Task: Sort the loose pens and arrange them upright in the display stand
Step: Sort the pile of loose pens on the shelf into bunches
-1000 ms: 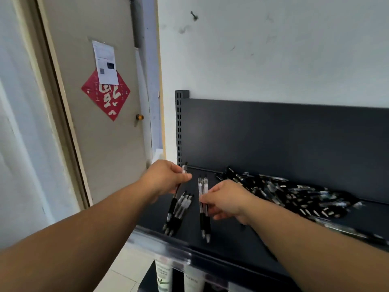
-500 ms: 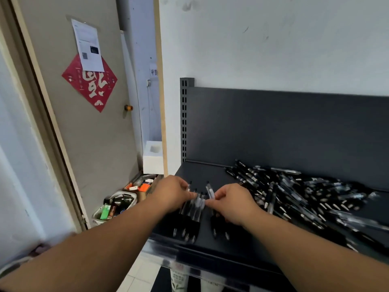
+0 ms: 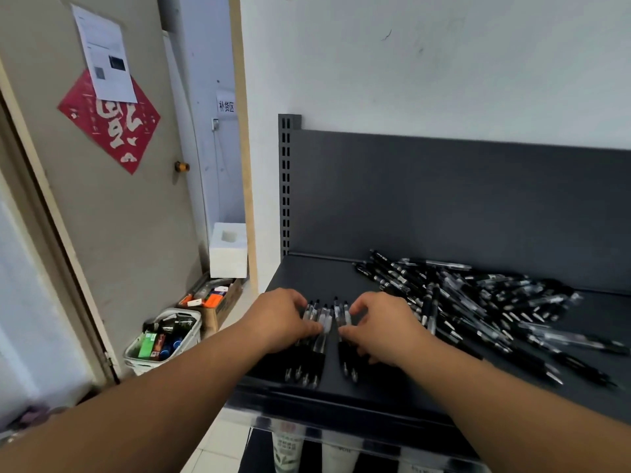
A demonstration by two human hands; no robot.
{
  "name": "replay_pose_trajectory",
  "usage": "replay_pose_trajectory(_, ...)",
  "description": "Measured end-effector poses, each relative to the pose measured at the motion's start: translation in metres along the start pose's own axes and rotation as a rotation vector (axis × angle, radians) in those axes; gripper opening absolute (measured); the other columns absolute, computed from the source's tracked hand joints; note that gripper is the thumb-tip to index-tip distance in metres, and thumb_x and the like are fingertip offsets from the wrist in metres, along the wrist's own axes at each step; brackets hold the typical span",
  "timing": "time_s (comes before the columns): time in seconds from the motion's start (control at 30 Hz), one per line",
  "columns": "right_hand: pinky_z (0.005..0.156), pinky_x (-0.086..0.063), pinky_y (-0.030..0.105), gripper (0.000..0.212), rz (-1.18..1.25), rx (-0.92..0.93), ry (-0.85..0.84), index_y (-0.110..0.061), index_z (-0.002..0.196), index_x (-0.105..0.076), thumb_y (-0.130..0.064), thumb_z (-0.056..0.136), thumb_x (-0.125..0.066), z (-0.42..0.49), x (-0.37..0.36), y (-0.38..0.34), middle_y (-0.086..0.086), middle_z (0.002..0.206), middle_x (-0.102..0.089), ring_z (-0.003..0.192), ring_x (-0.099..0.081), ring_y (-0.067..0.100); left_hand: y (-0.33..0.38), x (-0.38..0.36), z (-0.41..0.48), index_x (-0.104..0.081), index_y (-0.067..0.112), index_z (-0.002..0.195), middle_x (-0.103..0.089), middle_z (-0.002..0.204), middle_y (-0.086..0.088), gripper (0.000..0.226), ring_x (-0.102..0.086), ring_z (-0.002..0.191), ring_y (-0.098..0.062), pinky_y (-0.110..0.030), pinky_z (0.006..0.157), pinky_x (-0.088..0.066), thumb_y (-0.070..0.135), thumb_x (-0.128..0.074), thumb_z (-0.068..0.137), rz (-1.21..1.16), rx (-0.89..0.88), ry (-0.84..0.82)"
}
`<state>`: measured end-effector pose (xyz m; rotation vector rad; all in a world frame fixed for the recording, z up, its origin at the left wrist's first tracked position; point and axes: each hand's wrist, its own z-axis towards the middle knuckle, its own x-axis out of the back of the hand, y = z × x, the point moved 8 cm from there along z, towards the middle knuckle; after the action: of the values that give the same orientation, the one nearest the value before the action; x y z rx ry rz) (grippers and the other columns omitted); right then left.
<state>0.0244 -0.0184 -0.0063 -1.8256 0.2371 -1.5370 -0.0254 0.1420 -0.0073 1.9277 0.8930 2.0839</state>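
Black-and-clear pens lie on a dark grey shelf. Several of them form a neat row with tips toward me, and my left hand curls over their upper ends, thumb against their side. Just right of that lies a smaller row, gripped by my right hand the same way. A narrow gap separates the two rows. To the right sprawls a big loose pile of pens. No display stand is in view.
The shelf has a grey back panel and a clear front rail, with bottles below. On the floor at left stand a white basket, a cardboard box and a foam block, beside a door.
My left hand has laid its lifted pen down onto the left row. Both hands have drawn close together over the two rows. The camera has tilted down and left.
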Motion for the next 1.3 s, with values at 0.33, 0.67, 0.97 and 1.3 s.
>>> replay_pose_trajectory(0.33, 0.067, -0.060, 0.031, 0.034, 0.011, 0.098, 0.016, -0.019, 0.107, -0.065, -0.028, 0.077, -0.080, -0.011, -0.003, -0.014, -0.005, 0.084, -0.065, 0.071, -0.069, 0.015, 0.002, 0.006, 0.000, -0.055, 0.021, 0.130, -0.063, 0.117, 0.001, 0.059, -0.059, 0.104, -0.015, -0.024, 0.086, -0.045, 0.043, -0.074, 0.078, 0.051, -0.016, 0.018)
replay_pose_trajectory(0.67, 0.068, -0.061, 0.029, 0.034, 0.032, 0.030, -0.109, -0.018, 0.105, -0.066, -0.023, 0.075, -0.082, -0.009, -0.013, -0.014, 0.005, 0.088, -0.072, 0.067, -0.071, 0.017, 0.006, 0.003, -0.007, -0.054, 0.022, 0.131, -0.061, 0.121, 0.001, 0.062, -0.059, 0.106, -0.016, -0.024, 0.085, -0.046, 0.045, -0.074, 0.078, 0.052, -0.046, -0.020)
replay_pose_trajectory(0.97, 0.056, -0.058, 0.022, 0.017, 0.110, -0.021, -0.244, -0.014, 0.077, -0.063, -0.006, 0.077, -0.078, -0.014, -0.012, -0.011, 0.004, 0.066, -0.065, 0.051, -0.063, 0.008, 0.017, -0.001, 0.000, -0.053, 0.021, 0.131, -0.062, 0.118, 0.001, 0.059, -0.059, 0.104, -0.016, -0.023, 0.082, -0.046, 0.043, -0.072, 0.080, 0.068, -0.072, -0.021)
replay_pose_trajectory(1.3, 0.071, -0.040, 0.016, 0.019, -0.175, 0.085, 0.152, -0.027, 0.098, -0.071, -0.033, 0.080, -0.073, -0.008, 0.057, 0.007, -0.016, 0.077, -0.058, 0.077, -0.055, 0.004, 0.026, -0.006, 0.008, -0.049, 0.023, 0.135, -0.057, 0.127, 0.000, 0.067, -0.056, 0.113, -0.018, -0.031, 0.094, -0.047, 0.059, -0.063, 0.080, 0.243, -0.090, -0.018)
